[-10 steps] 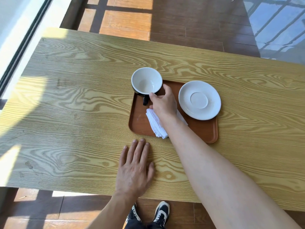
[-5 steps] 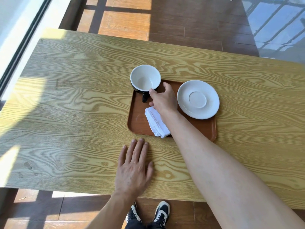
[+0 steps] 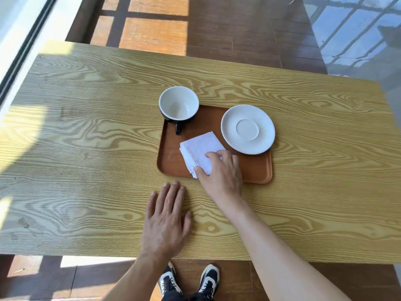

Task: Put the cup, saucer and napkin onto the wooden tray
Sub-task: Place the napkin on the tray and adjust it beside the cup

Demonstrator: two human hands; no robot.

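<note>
A brown wooden tray point(image 3: 256, 170) lies in the middle of the table. A black cup with a white inside point(image 3: 179, 104) stands at the tray's far left corner, handle toward me. A white saucer point(image 3: 247, 129) rests on the tray's right side, its rim past the tray's edge. A folded white napkin point(image 3: 200, 152) lies on the tray between them. My right hand point(image 3: 221, 172) has thumb and fingers on the napkin's near corner. My left hand point(image 3: 166, 218) lies flat on the table in front of the tray, fingers apart.
The light wooden table point(image 3: 86, 148) reaches a near edge just above my shoes point(image 3: 188, 281). Dark wooden floor lies beyond the far edge. A window frame runs along the left side, and sunlight falls on the table's left end.
My right hand has left the cup's handle and drawn back toward me onto the napkin. The cup now stands alone on the tray's corner. My left hand has not moved.
</note>
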